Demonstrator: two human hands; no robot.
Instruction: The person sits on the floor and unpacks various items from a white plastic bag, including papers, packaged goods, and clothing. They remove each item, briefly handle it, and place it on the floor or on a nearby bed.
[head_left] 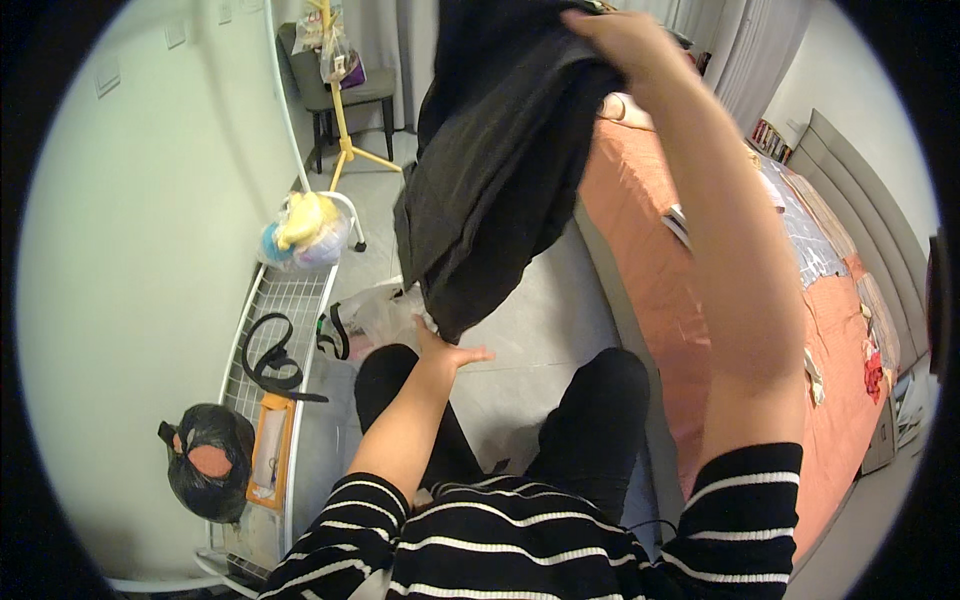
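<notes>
A dark black garment (500, 170) hangs in front of me, bunched and folded; I cannot tell which kind it is. Raised high at the upper right, my right hand (630, 45) is closed on its top part, with some of the fingers hidden by the cloth. Down at the garment's lowest corner is my left hand (447, 348), its fingers spread and touching or almost touching the cloth from below. Behind that hand, a clear plastic bag (375, 318) lies on the floor by the rack.
To the left, a white wire rack (285, 300) carries a black belt (275, 355), an orange-framed box (268, 450), a black plastic bag (210, 460) and a bag with yellow cloth (305, 220). A yellow stand (345, 130) and grey chair (365, 88) stand behind. A bed (640, 200) lies right.
</notes>
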